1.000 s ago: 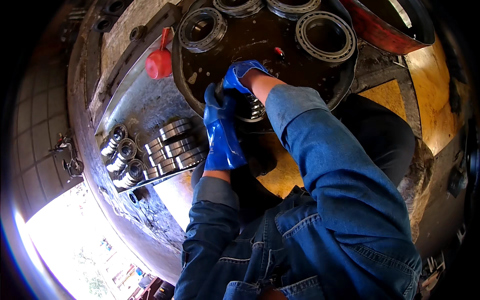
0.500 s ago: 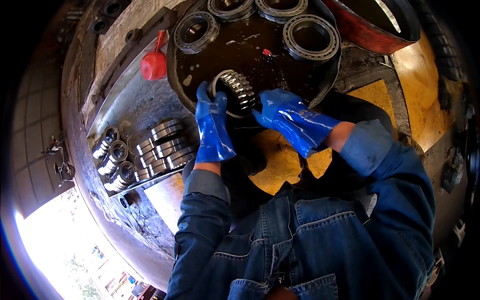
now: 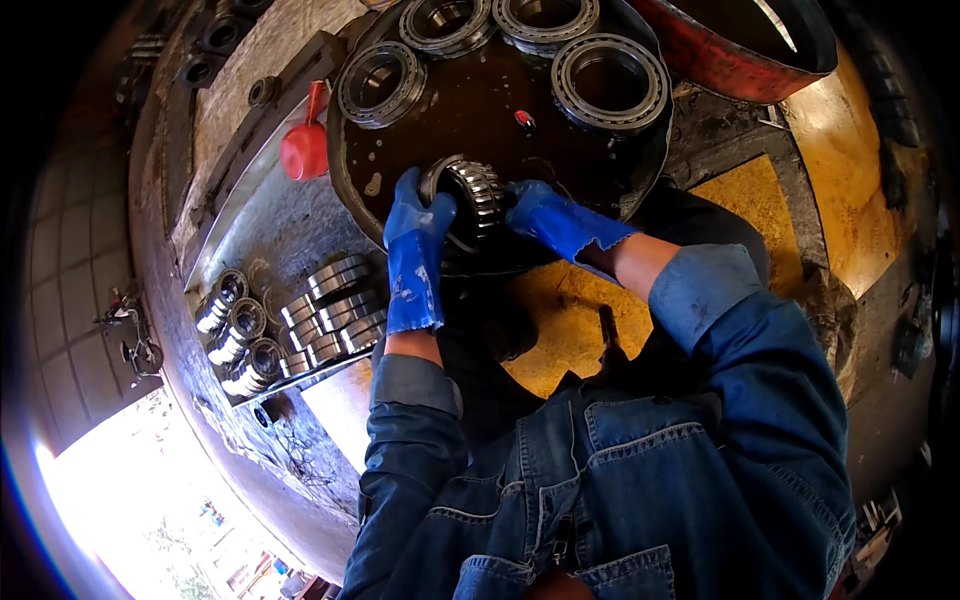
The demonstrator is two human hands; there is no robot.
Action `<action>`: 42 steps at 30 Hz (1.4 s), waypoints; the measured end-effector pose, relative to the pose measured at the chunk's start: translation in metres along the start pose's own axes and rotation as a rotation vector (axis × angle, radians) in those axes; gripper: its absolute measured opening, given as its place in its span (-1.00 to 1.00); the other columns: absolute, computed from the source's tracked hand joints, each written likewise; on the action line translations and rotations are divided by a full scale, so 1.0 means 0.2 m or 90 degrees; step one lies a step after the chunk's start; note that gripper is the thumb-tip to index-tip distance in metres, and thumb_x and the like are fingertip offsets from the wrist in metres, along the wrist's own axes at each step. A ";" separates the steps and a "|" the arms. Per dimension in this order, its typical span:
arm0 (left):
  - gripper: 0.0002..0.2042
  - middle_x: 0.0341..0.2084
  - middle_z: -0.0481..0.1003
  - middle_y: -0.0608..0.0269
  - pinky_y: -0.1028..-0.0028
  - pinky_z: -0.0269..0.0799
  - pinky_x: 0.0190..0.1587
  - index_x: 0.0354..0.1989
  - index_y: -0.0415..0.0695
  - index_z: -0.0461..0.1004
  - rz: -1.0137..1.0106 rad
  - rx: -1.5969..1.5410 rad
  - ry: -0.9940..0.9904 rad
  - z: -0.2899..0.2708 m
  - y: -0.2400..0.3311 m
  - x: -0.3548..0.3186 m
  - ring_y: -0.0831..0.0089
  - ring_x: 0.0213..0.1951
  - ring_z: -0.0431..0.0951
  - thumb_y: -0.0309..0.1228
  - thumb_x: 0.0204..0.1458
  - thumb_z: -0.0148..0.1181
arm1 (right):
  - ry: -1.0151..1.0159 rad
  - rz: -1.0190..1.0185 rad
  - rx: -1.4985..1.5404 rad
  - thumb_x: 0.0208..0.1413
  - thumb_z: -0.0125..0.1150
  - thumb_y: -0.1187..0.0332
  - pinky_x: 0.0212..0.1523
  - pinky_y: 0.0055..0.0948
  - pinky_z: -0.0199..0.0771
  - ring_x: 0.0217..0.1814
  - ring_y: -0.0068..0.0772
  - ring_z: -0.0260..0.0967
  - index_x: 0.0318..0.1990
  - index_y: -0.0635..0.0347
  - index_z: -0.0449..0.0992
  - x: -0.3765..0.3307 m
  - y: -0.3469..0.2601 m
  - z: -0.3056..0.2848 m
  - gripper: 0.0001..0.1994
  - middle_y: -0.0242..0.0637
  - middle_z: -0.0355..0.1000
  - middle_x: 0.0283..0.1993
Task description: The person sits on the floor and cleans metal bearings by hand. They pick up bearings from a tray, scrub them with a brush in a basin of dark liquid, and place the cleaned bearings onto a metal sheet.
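A steel roller bearing (image 3: 480, 195) stands tilted on its edge at the near side of a round, dark pan (image 3: 655, 165), its rollers facing right. My left hand (image 3: 420, 215), in a blue rubber glove, is closed on the bearing's left rim, the thumb near its bore. From the right, my gloved right hand (image 3: 540, 212) presses bent fingers against the rollers; its fingertips are partly hidden. Several larger bearings (image 3: 610, 85) lie along the pan's far rim. A small red object (image 3: 524, 120), too small to name, sits in the dark liquid.
To the left, a metal tray (image 3: 290, 225) carries shiny bearing rings (image 3: 335, 310) and small roller bearings (image 3: 245, 320). A red ladle (image 3: 304, 150) rests at the tray's far edge. At the far right stands a red drum (image 3: 730, 55). Yellow sheet (image 3: 570, 320) lies below the pan.
The right hand has come in against the rollers, and the bearing has turned slightly. The whole view has shifted a little.
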State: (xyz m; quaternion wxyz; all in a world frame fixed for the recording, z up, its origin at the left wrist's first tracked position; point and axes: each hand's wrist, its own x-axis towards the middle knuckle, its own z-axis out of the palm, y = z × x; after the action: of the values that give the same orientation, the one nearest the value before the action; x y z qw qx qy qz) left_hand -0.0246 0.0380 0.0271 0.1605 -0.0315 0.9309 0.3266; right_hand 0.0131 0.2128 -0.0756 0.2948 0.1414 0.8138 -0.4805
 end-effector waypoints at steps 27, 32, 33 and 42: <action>-0.22 0.25 0.43 -0.20 0.29 0.38 0.32 0.39 -0.31 0.28 -0.035 -0.244 -0.037 -0.06 0.12 -0.03 0.10 0.25 0.49 -0.13 0.06 0.41 | -0.105 -0.068 -0.175 0.21 0.28 0.15 0.18 -0.10 0.56 0.15 0.09 0.54 0.10 0.17 0.60 -0.40 -0.47 -0.06 -0.61 0.06 0.55 0.13; -0.07 0.27 0.41 -0.26 0.23 0.44 0.30 0.46 -0.26 0.18 -0.007 0.018 -0.050 -0.04 0.09 0.02 0.01 0.24 0.51 -0.09 -0.04 0.49 | -0.038 -0.063 -0.177 0.22 0.25 -0.04 0.14 -0.05 0.58 0.13 0.11 0.55 0.06 0.17 0.62 -0.38 -0.43 -0.16 -0.52 0.07 0.56 0.12; -0.06 0.26 0.43 -0.24 0.23 0.43 0.30 0.46 -0.23 0.18 -0.009 0.071 -0.050 -0.03 0.10 0.03 0.01 0.24 0.51 -0.06 -0.07 0.48 | -0.025 -0.046 -0.193 0.22 0.23 -0.07 0.14 -0.04 0.58 0.13 0.11 0.55 0.05 0.18 0.62 -0.34 -0.38 -0.19 -0.50 0.07 0.56 0.11; -0.07 0.18 0.52 -0.09 0.21 0.46 0.25 0.39 -0.14 0.29 -0.094 0.200 -0.114 -0.07 0.17 0.06 0.06 0.21 0.55 0.00 -0.20 0.47 | 0.209 0.033 -0.278 0.13 0.31 -0.11 0.19 -0.10 0.51 0.16 0.09 0.52 0.00 0.25 0.66 -0.30 -0.11 -0.54 -0.44 0.05 0.59 0.06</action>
State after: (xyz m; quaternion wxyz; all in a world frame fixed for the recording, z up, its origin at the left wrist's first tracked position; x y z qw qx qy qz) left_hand -0.0455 0.0569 0.0540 0.2689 -0.0448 0.9477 0.1659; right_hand 0.0120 0.2978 0.0155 0.1943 0.1709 0.9312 -0.2565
